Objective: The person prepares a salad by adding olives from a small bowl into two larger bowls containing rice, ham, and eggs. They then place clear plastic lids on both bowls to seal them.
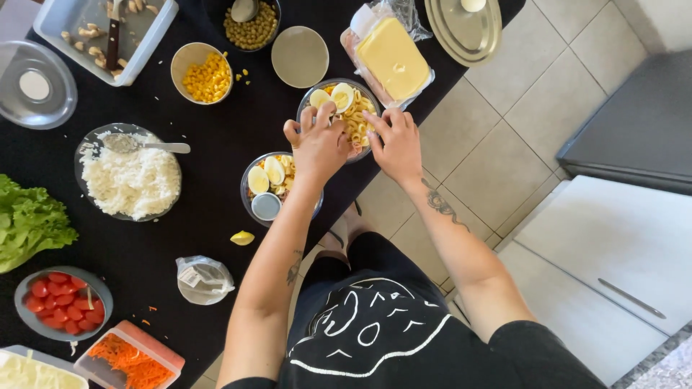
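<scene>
Pasta bowl [358,121] sat at upper centre of frame on black desk [180,238]. Our left hand [317,148] and right hand [395,144] rested over it, fingers loosely curled; contents of either grip we could not tell. Judged best: place egg halves [333,96] gently, steady rim.

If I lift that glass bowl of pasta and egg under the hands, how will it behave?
The bowl is probably stiff, fairly heavy and breakable, being clear glass. Egg halves sit loose on the pasta, so tilting may slide them off. Both hands, left and right, grip its near rim.
</scene>
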